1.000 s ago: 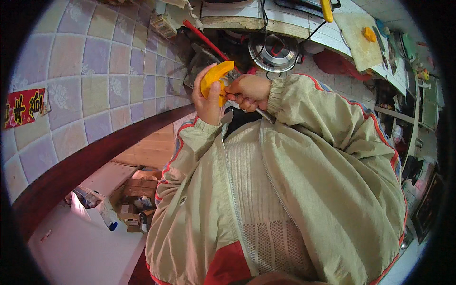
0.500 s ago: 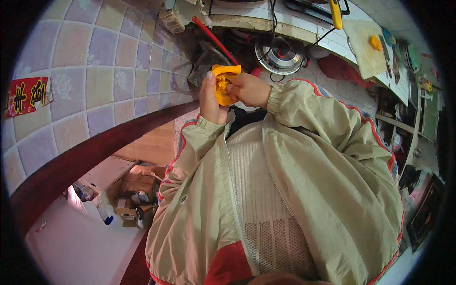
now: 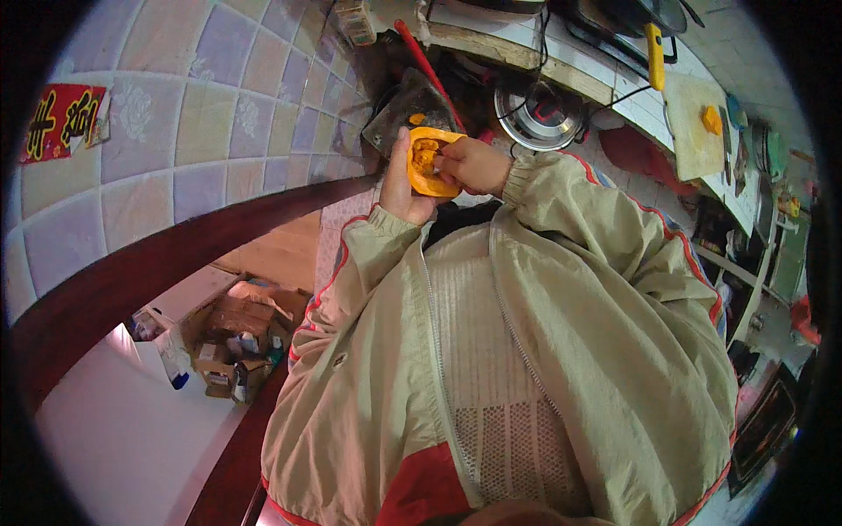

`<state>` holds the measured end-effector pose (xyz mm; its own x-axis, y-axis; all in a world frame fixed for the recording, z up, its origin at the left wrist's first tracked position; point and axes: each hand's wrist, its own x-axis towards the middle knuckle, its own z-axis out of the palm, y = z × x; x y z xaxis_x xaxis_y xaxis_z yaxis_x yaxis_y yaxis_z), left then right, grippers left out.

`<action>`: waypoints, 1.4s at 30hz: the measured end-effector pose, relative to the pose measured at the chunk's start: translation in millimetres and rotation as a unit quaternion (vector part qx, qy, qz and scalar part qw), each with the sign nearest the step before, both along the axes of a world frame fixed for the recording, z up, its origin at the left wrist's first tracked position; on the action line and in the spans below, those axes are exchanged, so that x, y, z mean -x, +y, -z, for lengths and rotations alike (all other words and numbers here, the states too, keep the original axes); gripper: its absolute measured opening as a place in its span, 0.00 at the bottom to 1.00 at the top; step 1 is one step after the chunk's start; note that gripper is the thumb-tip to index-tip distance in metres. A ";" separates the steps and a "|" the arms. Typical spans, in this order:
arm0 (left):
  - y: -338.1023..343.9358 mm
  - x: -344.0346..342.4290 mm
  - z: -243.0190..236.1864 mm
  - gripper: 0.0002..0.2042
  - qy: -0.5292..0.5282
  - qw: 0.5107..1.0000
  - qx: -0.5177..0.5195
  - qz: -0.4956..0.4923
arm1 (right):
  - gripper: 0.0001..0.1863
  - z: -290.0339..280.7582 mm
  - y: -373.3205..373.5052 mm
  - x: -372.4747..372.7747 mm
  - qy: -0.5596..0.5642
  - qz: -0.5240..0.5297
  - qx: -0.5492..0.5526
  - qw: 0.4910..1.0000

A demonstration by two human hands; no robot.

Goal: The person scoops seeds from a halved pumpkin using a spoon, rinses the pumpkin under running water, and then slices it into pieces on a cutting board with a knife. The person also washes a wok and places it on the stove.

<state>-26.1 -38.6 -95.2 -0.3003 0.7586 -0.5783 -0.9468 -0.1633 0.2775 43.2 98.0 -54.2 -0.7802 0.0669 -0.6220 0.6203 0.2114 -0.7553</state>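
My left hand (image 3: 407, 188) is wrapped round a hollowed piece of orange pumpkin (image 3: 419, 139), its thumb up along the left side. The cavity faces up and toward me, with stringy darker pulp (image 3: 423, 159) inside. My right hand (image 3: 478, 167) reaches in from the right, its fingers closed together at the pulp. The fingertips are partly hidden in the hollow. Just beyond the pumpkin lies a dark dustpan (image 3: 405, 107) with a long red handle (image 3: 427, 70), and a small orange scrap (image 3: 417, 118) rests on it.
Beyond my hands, a lidded metal pot (image 3: 538, 118) sits below a white-tiled counter. On the counter lie a cutting board (image 3: 690, 131), an orange pumpkin chunk (image 3: 711, 120) and a yellow-handled pan (image 3: 655, 57). A tiled wall (image 3: 210, 131) runs along the left; a cardboard box (image 3: 237, 342) stands lower left.
The view has shifted, so the whole scene sits farther right and lower. The pumpkin has tilted so its round opening shows more fully. My right fingers remain in the hollow.
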 end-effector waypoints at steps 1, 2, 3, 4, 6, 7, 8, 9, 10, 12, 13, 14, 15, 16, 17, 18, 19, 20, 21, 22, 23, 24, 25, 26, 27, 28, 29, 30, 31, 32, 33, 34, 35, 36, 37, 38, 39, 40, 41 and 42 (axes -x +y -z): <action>-2.1 3.0 0.6 0.27 -0.007 1.000 -0.007 0.017 | 0.17 6.1 1.4 2.2 0.055 -0.039 -0.048 0.997; -5.2 6.8 1.6 0.28 -0.013 0.999 -0.014 0.035 | 0.17 18.1 4.4 4.0 0.109 -0.078 -0.096 0.986; -8.0 9.3 3.2 0.28 -0.021 0.998 -0.021 0.053 | 0.17 23.9 5.6 5.2 0.163 -0.116 -0.141 0.970; -10.0 10.5 5.4 0.29 -0.041 0.997 -0.035 0.059 | 0.17 28.2 6.4 5.0 0.169 -0.129 -0.146 0.966; -13.8 12.0 11.8 0.30 -0.083 0.992 -0.065 0.070 | 0.15 32.5 7.9 5.9 0.182 -0.158 -0.158 0.958; -15.7 14.3 16.5 0.31 -0.099 0.987 -0.093 0.082 | 0.15 32.5 7.6 6.5 0.191 -0.162 -0.167 0.954; -17.8 17.9 21.9 0.31 -0.114 0.982 -0.121 0.095 | 0.15 31.9 6.6 6.5 0.201 -0.166 -0.177 0.949; -17.5 20.8 23.5 0.31 -0.129 0.974 -0.149 0.109 | 0.15 31.5 6.6 7.2 0.210 -0.169 -0.187 0.945; -17.5 21.4 24.6 0.31 -0.137 0.976 -0.134 0.108 | 0.15 32.6 6.5 8.1 0.216 -0.175 -0.182 0.943; -18.0 21.3 23.3 0.32 -0.147 0.978 -0.104 0.105 | 0.14 35.7 6.5 9.9 0.227 -0.185 -0.170 0.941; -18.1 21.5 21.0 0.32 -0.148 0.980 -0.089 0.101 | 0.13 35.5 7.5 11.7 0.223 -0.197 -0.177 0.938; -17.7 22.5 18.0 0.32 -0.143 0.982 -0.075 0.096 | 0.13 34.8 9.0 13.8 0.218 -0.208 -0.183 0.936; -17.9 23.8 15.1 0.32 -0.138 0.984 -0.060 0.090 | 0.12 33.2 9.5 16.0 0.214 -0.219 -0.189 0.933; -18.3 25.3 19.3 0.32 -0.150 0.981 -0.079 0.099 | 0.12 30.3 10.8 17.2 0.219 -0.223 -0.178 0.933; -18.6 27.2 27.3 0.32 -0.161 0.976 -0.098 0.108 | 0.12 26.3 13.1 17.7 0.224 -0.228 -0.167 0.933; -18.6 27.2 27.8 0.32 -0.178 0.971 -0.108 0.113 | 0.11 23.9 15.5 17.6 0.227 -0.232 -0.156 0.933; -18.3 28.6 28.1 0.32 -0.193 0.967 -0.119 0.118 | 0.11 22.5 17.3 18.3 0.225 -0.239 -0.151 0.933; -19.2 29.1 27.5 0.32 -0.212 0.962 -0.122 0.118 | 0.11 21.7 19.1 19.4 0.223 -0.246 -0.146 0.932; -19.6 29.0 26.4 0.32 -0.228 0.959 -0.123 0.117 | 0.11 19.8 20.9 20.5 0.220 -0.253 -0.142 0.931; -19.1 29.0 25.5 0.32 -0.244 0.954 -0.125 0.116 | 0.11 17.6 22.5 21.7 0.211 -0.264 -0.138 0.931; -19.0 28.7 25.9 0.32 -0.258 0.951 -0.126 0.115 | 0.11 15.5 24.0 23.1 0.201 -0.276 -0.135 0.930; -19.2 29.1 26.3 0.32 -0.270 0.948 -0.126 0.113 | 0.11 14.8 25.0 24.4 0.193 -0.287 -0.131 0.929; -19.7 29.2 26.5 0.33 -0.273 0.946 -0.134 0.112 | 0.11 14.9 25.9 25.0 0.194 -0.288 -0.123 0.930; -20.4 29.2 26.5 0.33 -0.275 0.945 -0.142 0.111 | 0.11 15.1 26.9 25.3 0.194 -0.289 -0.114 0.930; -20.4 29.3 26.4 0.33 -0.277 0.943 -0.150 0.111 | 0.11 15.0 27.9 25.7 0.194 -0.290 -0.106 0.931; -20.8 28.8 26.3 0.32 -0.273 0.946 -0.138 0.108 | 0.10 16.1 27.8 25.4 0.204 -0.280 -0.102 0.933; -21.4 27.7 25.9 0.32 -0.270 0.949 -0.126 0.104 | 0.10 18.2 26.8 23.9 0.213 -0.270 -0.098 0.934; -21.8 27.2 26.1 0.32 -0.266 0.952 -0.114 0.100 | 0.10 19.9 26.0 23.2 0.223 -0.260 -0.094 0.935; -21.9 27.0 27.6 0.32 -0.269 0.952 -0.110 0.099 | 0.10 20.4 25.8 23.2 0.220 -0.260 -0.085 0.936; -22.0 26.6 29.8 0.33 -0.273 0.951 -0.105 0.098 | 0.10 20.8 25.8 23.5 0.218 -0.259 -0.076 0.938; -21.5 26.4 30.3 0.33 -0.277 0.950 -0.101 0.098 | 0.10 21.1 26.2 23.7 0.216 -0.258 -0.068 0.939; -21.6 26.7 30.1 0.33 -0.280 0.949 -0.106 0.099 | 0.10 22.2 26.9 24.4 0.210 -0.259 -0.051 0.941; -22.2 27.2 29.1 0.33 -0.284 0.947 -0.111 0.100 | 0.10 24.0 27.6 25.2 0.205 -0.259 -0.035 0.943; -22.6 27.9 27.8 0.33 -0.285 0.946 -0.116 0.099 | 0.10 26.1 28.4 26.9 0.202 -0.261 -0.019 0.944; -23.1 27.3 28.5 0.32 -0.290 0.945 -0.120 0.093 | 0.10 28.2 28.5 27.2 0.205 -0.263 -0.021 0.943; -24.5 25.6 31.0 0.32 -0.294 0.944 -0.125 0.086 | 0.10 31.0 28.2 26.2 0.208 -0.265 -0.023 0.941; -25.6 25.1 33.1 0.31 -0.299 0.942 -0.129 0.081 | 0.10 35.8 28.6 25.8 0.212 -0.265 -0.025 0.940; -27.2 24.6 34.7 0.31 -0.319 0.935 -0.130 0.086 | 0.07 46.7 29.6 25.4 0.206 -0.275 -0.010 0.939; -28.2 25.3 38.7 0.32 -0.340 0.926 -0.144 0.079 | 0.07 51.7 33.6 26.1 0.204 -0.274 0.014 0.940; -27.9 26.2 41.1 0.32 -0.364 0.915 -0.157 0.073 | 0.07 52.3 35.8 27.8 0.197 -0.272 0.039 0.941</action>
